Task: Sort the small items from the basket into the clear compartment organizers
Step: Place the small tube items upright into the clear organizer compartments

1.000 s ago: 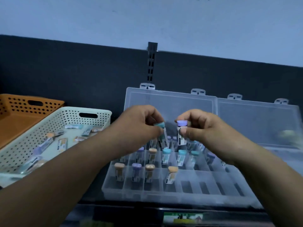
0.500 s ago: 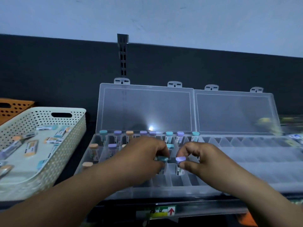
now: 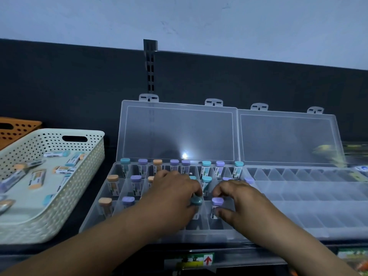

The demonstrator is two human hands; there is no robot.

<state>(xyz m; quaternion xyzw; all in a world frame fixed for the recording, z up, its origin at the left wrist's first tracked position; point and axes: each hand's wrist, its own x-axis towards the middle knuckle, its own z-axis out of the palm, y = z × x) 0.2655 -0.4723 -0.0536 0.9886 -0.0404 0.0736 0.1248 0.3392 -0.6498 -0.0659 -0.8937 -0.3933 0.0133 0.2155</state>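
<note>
A dark back panel runs behind two clear compartment organizers that stand side by side with their lids up. The left organizer holds upright capped vials in its back rows; the right organizer shows bare compartments. Left of them a white perforated basket holds more vials lying flat, with an orange basket behind it. Both hands reach into the left organizer's front row. The left hand pinches a teal-capped vial by its cap. Just beside it, the right hand pinches a purple-capped vial, thumb against the tube.
</note>
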